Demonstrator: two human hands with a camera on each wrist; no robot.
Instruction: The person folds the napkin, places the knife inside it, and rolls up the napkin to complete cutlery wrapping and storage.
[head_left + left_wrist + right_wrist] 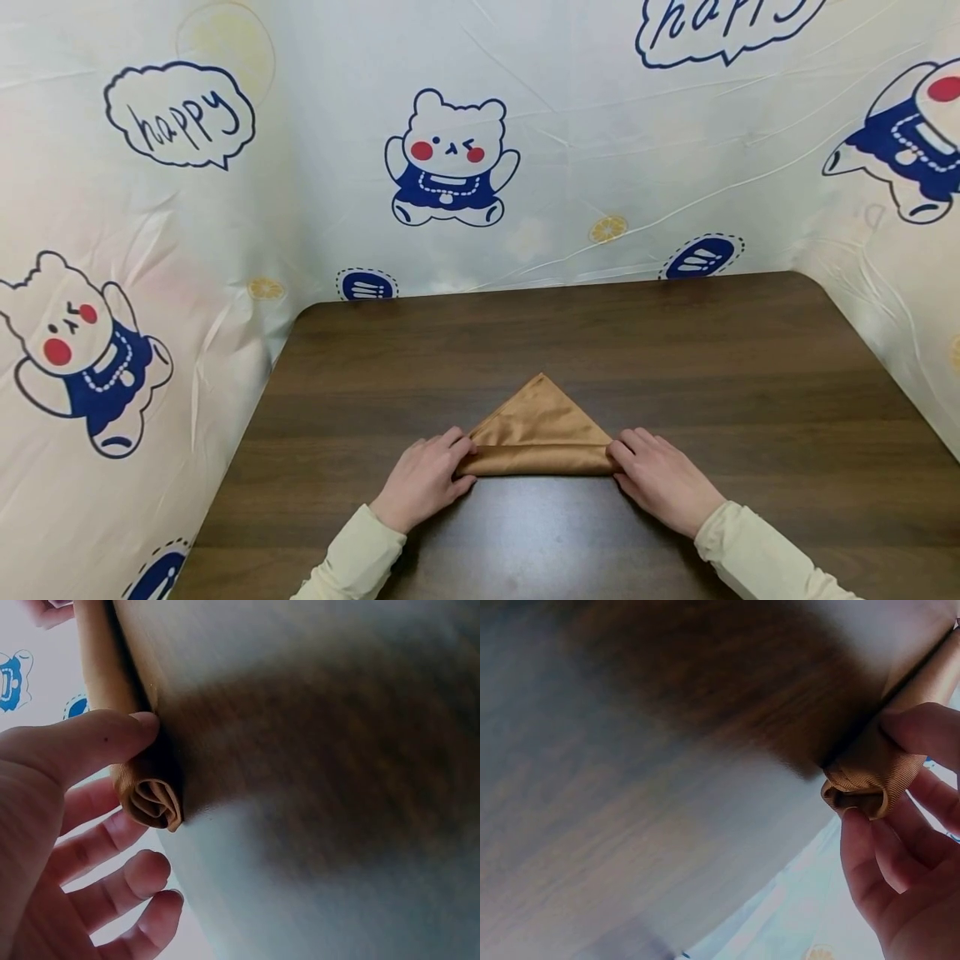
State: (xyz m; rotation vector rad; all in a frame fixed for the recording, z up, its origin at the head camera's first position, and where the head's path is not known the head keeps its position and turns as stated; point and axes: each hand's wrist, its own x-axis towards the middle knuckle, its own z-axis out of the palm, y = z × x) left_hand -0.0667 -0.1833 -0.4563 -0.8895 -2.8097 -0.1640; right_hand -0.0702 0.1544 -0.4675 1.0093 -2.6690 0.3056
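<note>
A golden-brown satiny cloth (540, 417) lies on the table, its near side rolled into a tube and its far part a flat triangle pointing away. My left hand (427, 475) pinches the left end of the roll, thumb on the near side and fingers beyond it. In the left wrist view the spiral end of the rolled cloth (154, 802) shows below the thumb. At the opposite end my right hand (663, 477) grips the roll between thumb and fingers. The right wrist view shows that end of the cloth (859, 796) as an open, looped fold by the fingertips.
The dark wood-grain table (360, 358) has rounded far corners. Behind it and along both sides hangs a pale curtain (330, 167) printed with bears, "happy" bubbles and fruit slices, meeting the table's far edge.
</note>
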